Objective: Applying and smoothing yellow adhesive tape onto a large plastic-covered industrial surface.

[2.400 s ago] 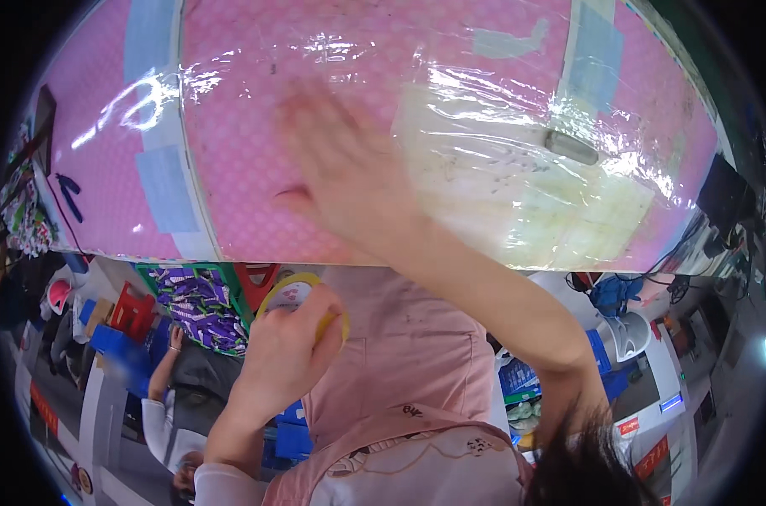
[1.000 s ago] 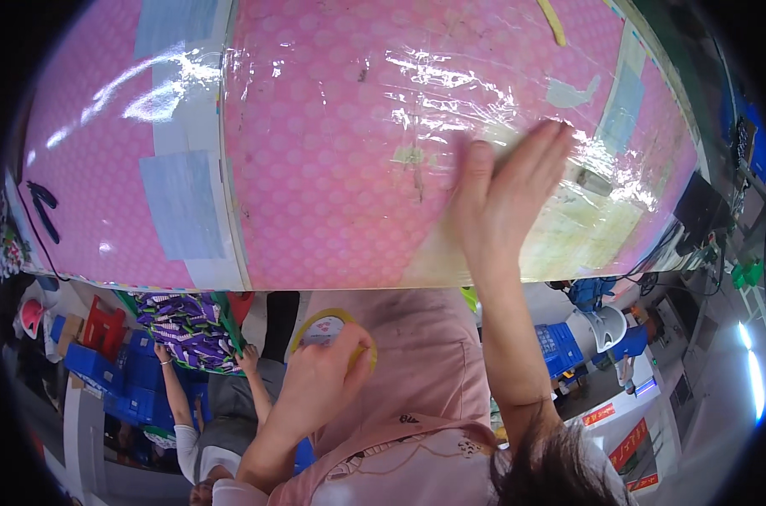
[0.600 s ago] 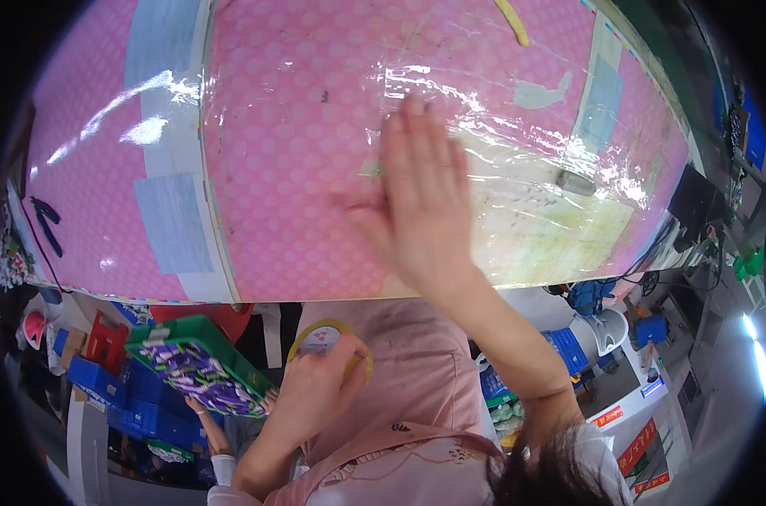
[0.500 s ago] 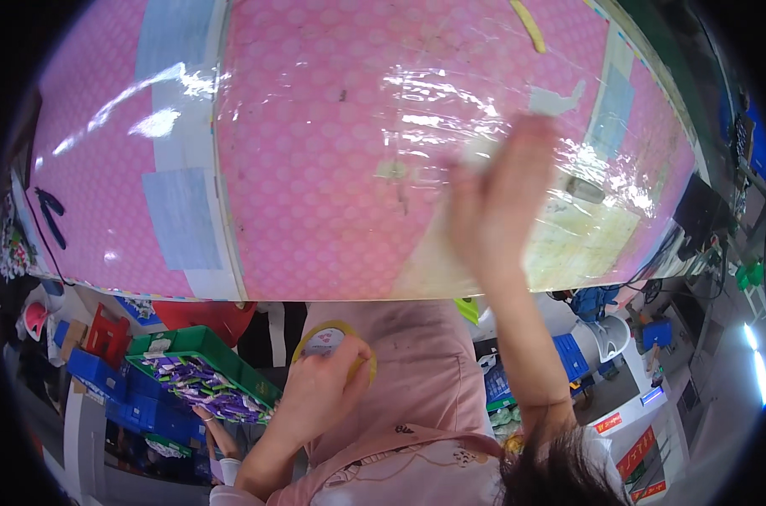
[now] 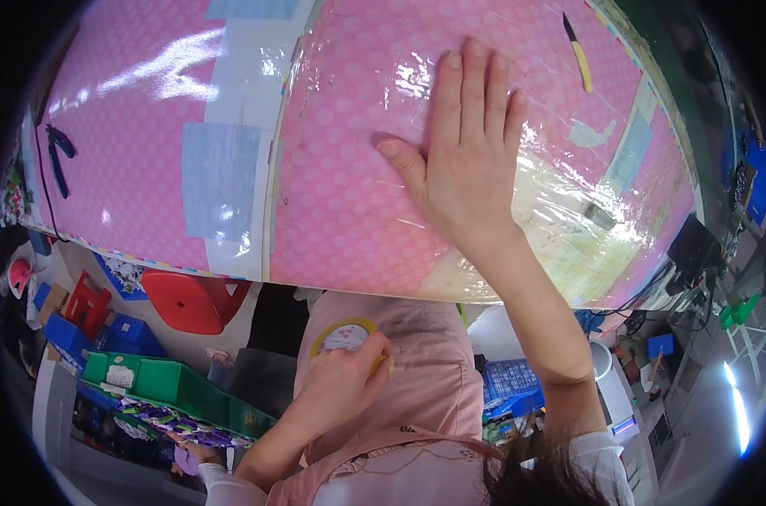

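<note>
The right hand (image 5: 474, 152) lies palm down on the pink worktop (image 5: 341, 211), its thumb spread from four fingers; the left hand (image 5: 345, 384) grips one yellow-rimmed roll (image 5: 345, 337) before the pink apron (image 5: 425, 363). One yellow-handled knife (image 5: 580, 61) (blade pointing away) and one pair of pliers (image 5: 59, 164) flank the right hand.
</note>
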Tool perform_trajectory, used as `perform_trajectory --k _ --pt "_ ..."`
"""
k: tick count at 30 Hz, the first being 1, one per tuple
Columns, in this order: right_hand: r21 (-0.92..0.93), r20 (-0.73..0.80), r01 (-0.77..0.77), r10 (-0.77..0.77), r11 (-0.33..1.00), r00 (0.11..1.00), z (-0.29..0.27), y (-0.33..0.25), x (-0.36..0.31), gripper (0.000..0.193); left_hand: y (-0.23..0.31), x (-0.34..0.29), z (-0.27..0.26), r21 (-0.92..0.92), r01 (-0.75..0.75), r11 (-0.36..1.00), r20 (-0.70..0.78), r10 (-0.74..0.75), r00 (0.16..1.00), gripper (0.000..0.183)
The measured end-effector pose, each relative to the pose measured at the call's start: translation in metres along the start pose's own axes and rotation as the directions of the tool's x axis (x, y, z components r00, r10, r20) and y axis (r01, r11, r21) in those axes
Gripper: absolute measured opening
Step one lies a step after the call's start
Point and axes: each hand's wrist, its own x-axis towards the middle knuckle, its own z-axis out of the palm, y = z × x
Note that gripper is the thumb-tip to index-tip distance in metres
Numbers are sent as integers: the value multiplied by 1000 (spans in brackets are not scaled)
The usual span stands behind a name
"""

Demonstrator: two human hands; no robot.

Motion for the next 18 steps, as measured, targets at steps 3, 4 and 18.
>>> perform_trajectory --k 3,4,18 --pt "47 1 24 -24 999 1000 0 -4 -3 89 -2 -3 5 30 12 999 -9 -12 1000 14" --pt "104 15 57 -59 993 998 1 -7 -8 88 -2 -4 8 50 18 999 -17 -17 1000 13" --pt "177 76 229 -245 957 966 -15 8 20 87 10 2 26 2 122 993 -22 -122 992 16"
